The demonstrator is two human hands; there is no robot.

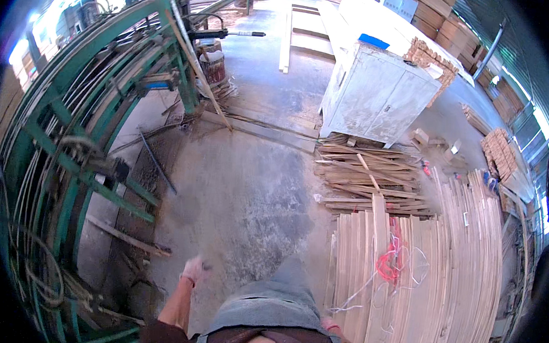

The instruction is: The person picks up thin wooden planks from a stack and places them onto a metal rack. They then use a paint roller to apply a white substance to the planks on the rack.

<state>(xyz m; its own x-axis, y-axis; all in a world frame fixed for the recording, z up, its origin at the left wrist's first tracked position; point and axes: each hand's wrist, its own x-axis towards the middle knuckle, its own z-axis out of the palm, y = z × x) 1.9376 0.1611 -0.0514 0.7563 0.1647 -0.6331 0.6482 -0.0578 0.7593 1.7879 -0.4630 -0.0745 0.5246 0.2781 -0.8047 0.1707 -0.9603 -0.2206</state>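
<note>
Plank stack (448, 271): low, at person's right; long axis runs ahead, away from person, far ends pointing past crosswise slat pile (372, 176). Red strapping (390, 262) tangled on top. Right hand (330, 326) near planks, mostly hidden, grip can't tell. Left hand (196, 271) over floor (237, 188), well apart from stack, blurred; clenched or holding, can't tell.

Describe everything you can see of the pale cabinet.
The cabinet is boxy and pale grey, its scuffed faces looking like painted metal. A seam down the front suggests two doors, apparently shut. It stands upright on short legs, just beyond a pile of wood strips; whether they touch its legs is unclear. A blue object lies on top, toward the left.
</note>
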